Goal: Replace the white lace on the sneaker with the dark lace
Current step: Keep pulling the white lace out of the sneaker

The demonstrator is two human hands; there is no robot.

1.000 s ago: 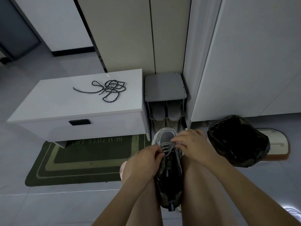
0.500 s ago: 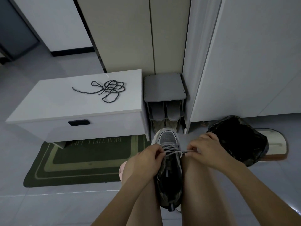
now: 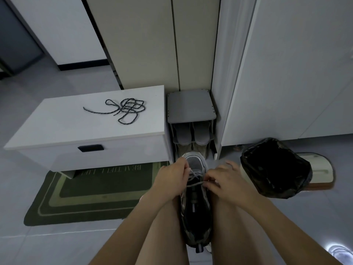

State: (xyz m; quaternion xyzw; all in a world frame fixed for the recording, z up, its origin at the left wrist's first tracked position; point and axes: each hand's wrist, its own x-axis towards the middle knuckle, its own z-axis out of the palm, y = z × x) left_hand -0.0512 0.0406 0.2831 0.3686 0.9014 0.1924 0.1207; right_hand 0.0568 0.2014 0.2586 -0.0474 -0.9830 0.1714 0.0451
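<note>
A grey-and-black mesh sneaker (image 3: 195,213) is clamped between the person's bare thighs, toe pointed away. Its white lace (image 3: 194,183) is seen threaded across the upper eyelets. The left hand (image 3: 172,178) is curled at the sneaker's left side, with a strand pinched at the fingertips. The right hand (image 3: 227,180) is pinched on a strand crossing the tongue. The dark speckled rope lace (image 3: 126,109) is heaped in a loose tangle on the low white table (image 3: 66,127) (well apart from both hands), beyond a green doormat (image 3: 86,197).
</note>
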